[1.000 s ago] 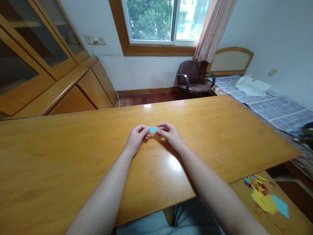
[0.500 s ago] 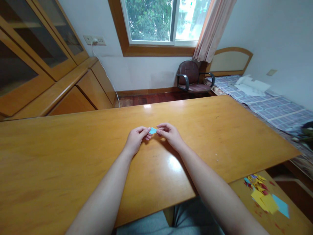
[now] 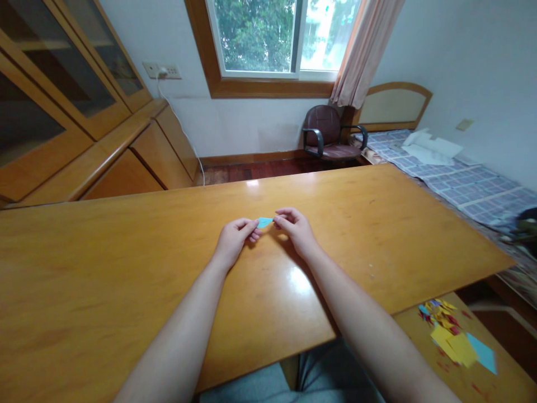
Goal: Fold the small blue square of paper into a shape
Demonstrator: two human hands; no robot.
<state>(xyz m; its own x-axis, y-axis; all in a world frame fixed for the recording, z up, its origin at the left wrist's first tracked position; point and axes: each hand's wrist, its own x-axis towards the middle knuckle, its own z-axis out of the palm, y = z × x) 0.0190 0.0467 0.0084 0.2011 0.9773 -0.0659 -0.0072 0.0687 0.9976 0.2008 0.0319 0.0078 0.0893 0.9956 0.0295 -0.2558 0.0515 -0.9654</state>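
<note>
A small light-blue folded paper piece (image 3: 264,222) is held just above the middle of the wooden table (image 3: 126,268). My left hand (image 3: 234,239) pinches its left end with curled fingers. My right hand (image 3: 295,228) pinches its right end between thumb and fingertips. Both forearms reach in from the near edge of the table. Most of the paper is hidden between my fingers.
A lower wooden surface at the near right carries yellow, blue and red paper squares (image 3: 457,341). A dark office chair (image 3: 329,134) stands under the window. A bed (image 3: 465,179) runs along the right wall. Wooden cabinets (image 3: 84,129) line the left wall.
My right hand has shifted slightly up and to the right, so a little more of the blue paper shows between the hands. My left hand has stayed in place.
</note>
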